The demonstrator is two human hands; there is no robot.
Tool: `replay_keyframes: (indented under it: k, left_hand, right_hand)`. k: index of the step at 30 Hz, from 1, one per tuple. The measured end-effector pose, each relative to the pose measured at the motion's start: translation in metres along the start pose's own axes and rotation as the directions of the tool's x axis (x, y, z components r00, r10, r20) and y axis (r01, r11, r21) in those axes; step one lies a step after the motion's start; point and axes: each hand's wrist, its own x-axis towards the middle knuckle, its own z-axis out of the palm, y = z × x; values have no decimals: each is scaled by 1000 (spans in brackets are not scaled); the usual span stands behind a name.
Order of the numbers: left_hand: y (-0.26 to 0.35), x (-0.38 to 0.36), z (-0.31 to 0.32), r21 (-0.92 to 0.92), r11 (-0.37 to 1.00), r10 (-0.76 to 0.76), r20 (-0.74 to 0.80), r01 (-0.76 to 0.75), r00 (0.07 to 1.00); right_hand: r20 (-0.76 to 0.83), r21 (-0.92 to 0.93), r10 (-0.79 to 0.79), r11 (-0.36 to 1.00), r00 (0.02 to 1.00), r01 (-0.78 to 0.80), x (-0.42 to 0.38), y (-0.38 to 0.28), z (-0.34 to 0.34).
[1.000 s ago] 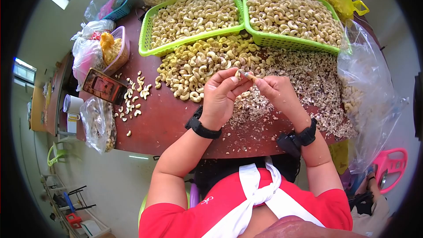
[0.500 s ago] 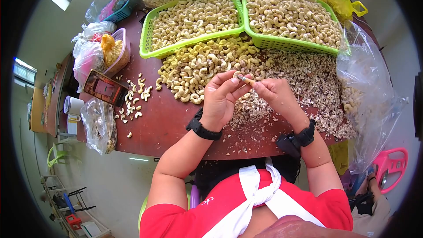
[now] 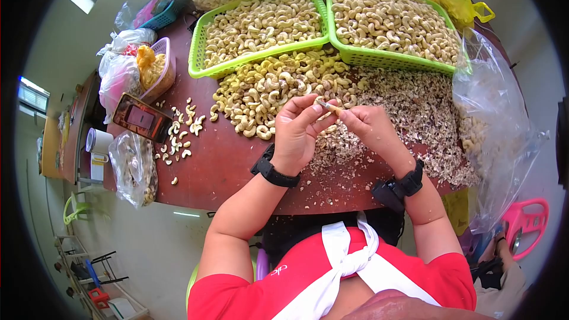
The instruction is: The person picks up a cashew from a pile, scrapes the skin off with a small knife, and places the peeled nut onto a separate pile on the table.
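Between the thumb and fingers of my left hand [image 3: 297,125] is a cashew nut [image 3: 318,100], partly hidden by the fingertips. My right hand [image 3: 374,130] grips a small knife [image 3: 330,107], its short blade touching or very close to the nut. Both hands are raised over the table, fingertips almost meeting. Behind them lies a pile of cashew nuts [image 3: 261,98], some with brown skin on them. Flaky skin scraps [image 3: 415,106] are heaped beyond and to the right of my right hand.
Two green baskets [image 3: 198,38] full of cashews stand at the back of the red table [image 3: 207,172]. A phone [image 3: 141,118] leans at left near loose nuts [image 3: 178,133] and a plastic bag [image 3: 131,169]. At right hangs a clear bag [image 3: 498,136]; a pink stool [image 3: 527,225] stands below.
My hands keep almost the same pose, with the nut and knife in the same place. The picture on the phone screen differs slightly.
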Motion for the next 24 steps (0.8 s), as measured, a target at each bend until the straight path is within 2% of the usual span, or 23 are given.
replay_keyframes:
  k: [5,8,10,13,17,19,24]
  left_hand:
    - [-6,2,-7,36,998,44,37,-45,998]
    - [-7,1,-4,-9,998,55,50,-55,997]
    - [-3,1,0,-42,999,-9,-33,8,999]
    - [1,0,4,-47,998,-40,-67,37,997]
    - [0,0,0,-27,999,-31,-38,30,999]
    - [-4,2,-7,19,1000,15,11,-16,1000]
    - [-9,1,-7,-9,998,56,-5,-56,998]
  right_hand:
    - [-30,64,-5,998,1000,7,0,-3,-1]
    - [-21,70,13,998,1000,-11,0,0,0]
    - [-8,43,17,999,1000,-17,1,2,0]
    - [-5,34,11,999,1000,-10,1,1,1]
    - [-14,8,1,1000,1000,-1,1,1,1]
    - [-17,22,3,1000,1000,-2,1,1,2]
    - [-23,33,3,999,1000,-2,2,5,2]
